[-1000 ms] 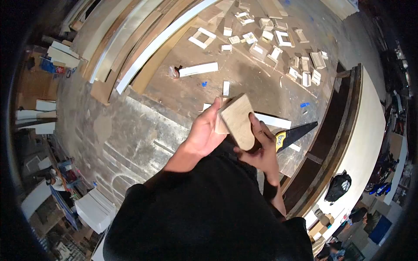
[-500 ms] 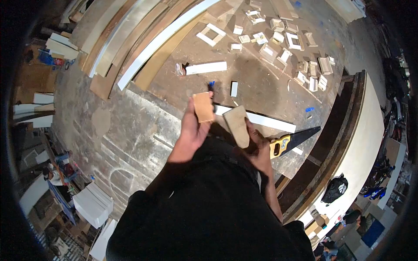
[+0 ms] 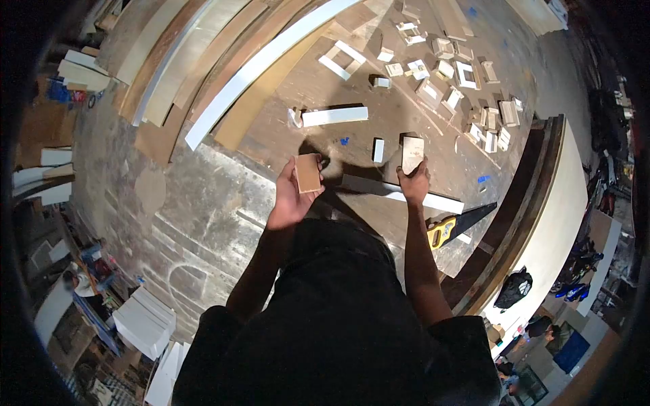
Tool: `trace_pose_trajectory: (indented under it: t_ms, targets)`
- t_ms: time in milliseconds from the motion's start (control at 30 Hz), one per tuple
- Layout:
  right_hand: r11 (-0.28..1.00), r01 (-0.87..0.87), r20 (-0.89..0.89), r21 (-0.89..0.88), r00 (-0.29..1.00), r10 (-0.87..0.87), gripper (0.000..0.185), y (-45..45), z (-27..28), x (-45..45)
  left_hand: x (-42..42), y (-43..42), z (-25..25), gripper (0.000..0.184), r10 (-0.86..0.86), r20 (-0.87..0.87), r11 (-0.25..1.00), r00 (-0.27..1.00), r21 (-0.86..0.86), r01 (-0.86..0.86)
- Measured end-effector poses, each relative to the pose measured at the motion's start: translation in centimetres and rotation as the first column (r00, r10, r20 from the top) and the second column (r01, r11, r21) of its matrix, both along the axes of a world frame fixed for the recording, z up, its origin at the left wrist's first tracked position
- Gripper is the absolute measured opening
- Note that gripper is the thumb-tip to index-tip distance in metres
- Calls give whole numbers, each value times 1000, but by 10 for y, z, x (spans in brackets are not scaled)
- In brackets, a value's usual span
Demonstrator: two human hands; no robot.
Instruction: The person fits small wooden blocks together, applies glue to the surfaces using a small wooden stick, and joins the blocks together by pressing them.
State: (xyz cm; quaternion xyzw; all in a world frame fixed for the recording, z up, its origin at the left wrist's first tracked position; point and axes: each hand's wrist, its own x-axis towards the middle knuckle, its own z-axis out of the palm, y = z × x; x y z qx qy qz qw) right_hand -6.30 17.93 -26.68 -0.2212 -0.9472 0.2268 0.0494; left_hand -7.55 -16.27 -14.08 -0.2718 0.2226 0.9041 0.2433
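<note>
My left hand grips a small flat tan piece, its broad face turned up. To the right, my right hand is closed on the lower end of a pale wooden block. The two pieces are well apart, both over the brown work surface. Beyond and between the hands lies a short white piece. A long white strip runs beneath my right forearm and hand. Close by on the right is a handsaw with a yellow and black handle.
Small wooden frames and blocks are scattered at the upper right. Long boards lie at the upper left. A white strip rests farther back. A black bag sits on a pale panel at the right.
My hands have moved apart. The pale block has gone forward and right in my right hand, away from the tan piece. The tan piece remains in my left hand, now slightly lower.
</note>
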Motion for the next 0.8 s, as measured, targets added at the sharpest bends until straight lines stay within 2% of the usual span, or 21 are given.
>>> trace_pose_trajectory:
  t_ms: [67,100,167,200,233,300,333,400,467,500,567,600,633,700,767,800]
  targets:
    - [983,60,142,171,986,-85,97,-7,-2,-4,-4,-15,2,49,-28,-83,998,996,46,32]
    - [983,56,139,174,987,-81,97,-14,3,-7,-6,-23,-3,49,-23,-86,998,996,49,28]
    - [952,156,1,263,987,-162,91,-28,23,-13,-10,-37,-17,49,-60,-156,996,986,48,68]
    - [993,73,-267,93,963,-46,71,-27,33,-21,-16,-38,-11,49,-51,-162,997,985,51,60]
    - [964,18,-399,-266,908,-127,36,-43,63,-31,-22,-37,6,50,-45,-152,999,987,21,49]
    - [872,-318,-669,-371,744,-13,15,-81,162,-41,-30,-36,27,50,-28,-144,1000,989,-11,27]
    - [834,-368,-695,-411,719,-26,3,-116,243,-35,-33,-37,33,51,-45,-197,999,979,-33,40]
    - [870,-465,-864,-161,493,104,6,-139,313,-6,-38,-38,35,52,-71,-248,996,966,-62,58]
    - [768,-640,-864,29,370,341,6,-158,354,13,-42,-36,34,51,-104,-286,990,952,-122,71]
    - [711,-700,-830,68,356,430,6,-169,366,14,-44,-35,36,51,-116,-288,989,951,-118,85]
    - [673,-737,-779,64,385,495,6,-183,374,9,-46,-34,43,49,-198,-386,969,901,-213,122]
    - [667,-743,-769,56,394,503,6,-185,374,8,-48,-34,45,50,-158,-352,984,923,-133,118]
    - [662,-747,-766,58,392,510,7,-188,375,7,-51,-36,43,50,-151,-365,985,919,-132,110]
    - [665,-745,-755,47,409,512,8,-191,375,8,-53,-36,41,51,-252,-414,953,875,-262,151]
    - [664,-747,-736,38,428,524,9,-195,375,7,-53,-37,49,50,-266,-407,944,874,-294,150]
    - [660,-750,-732,42,426,531,10,-196,376,8,-55,-40,57,49,-458,-467,775,756,-627,82]
